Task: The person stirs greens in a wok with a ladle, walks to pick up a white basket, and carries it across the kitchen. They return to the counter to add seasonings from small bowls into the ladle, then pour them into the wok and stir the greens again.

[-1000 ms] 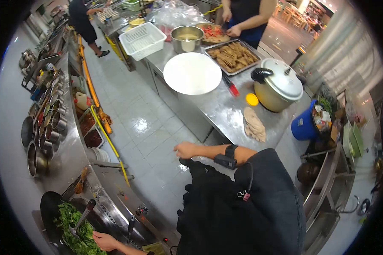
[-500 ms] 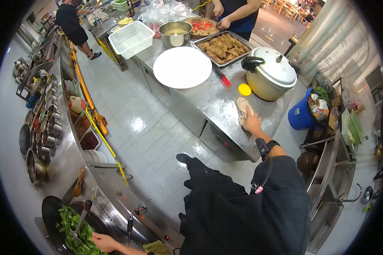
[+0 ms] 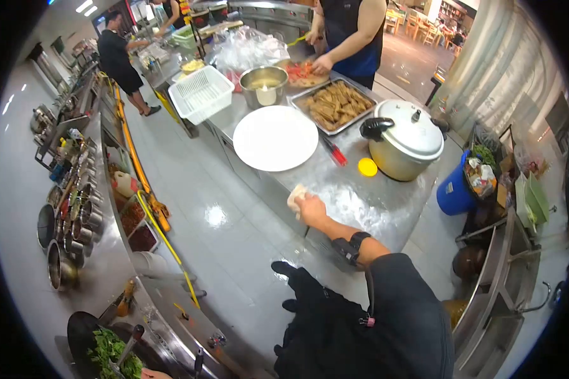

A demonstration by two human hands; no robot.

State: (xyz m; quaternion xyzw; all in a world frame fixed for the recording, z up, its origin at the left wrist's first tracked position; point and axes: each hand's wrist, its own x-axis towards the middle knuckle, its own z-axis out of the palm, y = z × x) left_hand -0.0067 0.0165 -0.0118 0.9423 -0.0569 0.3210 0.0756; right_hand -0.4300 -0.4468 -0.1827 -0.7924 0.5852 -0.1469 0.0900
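In my right hand (image 3: 311,210) is a folded beige cloth (image 3: 296,196), gripped at the long edge of the steel table (image 3: 385,211). The tabletop beside that arm has a wet sheen. Only a sliver of my left hand (image 3: 154,374) shows at the bottom edge, next to a dark wok (image 3: 77,335); its fingers are mostly cut off. Leafy greens (image 3: 110,347) lie in the wok, with a dark-handled utensil (image 3: 131,339) leaning in them.
On the table stand a white round plate (image 3: 275,139), a pressure cooker (image 3: 403,148), a yellow lid (image 3: 367,167), a red-handled tool (image 3: 338,155), a tray of brown food (image 3: 316,112) and a pot (image 3: 263,95). A co-worker (image 3: 354,38) handles sliced red pepper opposite. A blue bin (image 3: 454,192) stands right.
My right hand has moved the cloth left across the table to its edge. My left hand has dropped mostly out of view. The view has tilted upward.
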